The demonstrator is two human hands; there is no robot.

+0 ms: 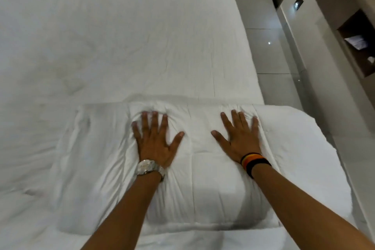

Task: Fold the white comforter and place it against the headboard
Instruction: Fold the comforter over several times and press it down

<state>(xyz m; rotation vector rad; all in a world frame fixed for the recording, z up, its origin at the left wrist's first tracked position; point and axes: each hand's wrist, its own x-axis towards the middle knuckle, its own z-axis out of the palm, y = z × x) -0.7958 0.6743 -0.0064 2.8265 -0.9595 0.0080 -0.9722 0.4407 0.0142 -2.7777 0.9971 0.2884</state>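
A person leans over a bed, both bare arms reaching in from the bottom of the frame; the white comforter point(203, 168) lies folded into a thick, puffy rectangular bundle across the lower centre of the frame, resting on the white bed sheet point(121, 36) that fills the upper left; the bundle's right end hangs near the mattress edge at the lower right. The left hand point(156, 144), with a silver wristwatch point(147, 166), lies flat and splayed on the bundle, fingers unclenched, pressing a dent into the padding; the right hand point(238, 140), with a striped dark wristband point(254, 161), presses flat in the same way, grasping nothing. Pale floor tiles point(269, 53) and wall shelving point(357, 42) sit along the right edge of the frame; no headboard is visible, so how close the bundle is to it cannot be told.

Likely risks: the springy filling may puff up and loosen the folds once the palms lift; the right end, so near the mattress edge, may slump toward the floor; a one-sided push may skew the bundle or wrinkle the sheet beneath.
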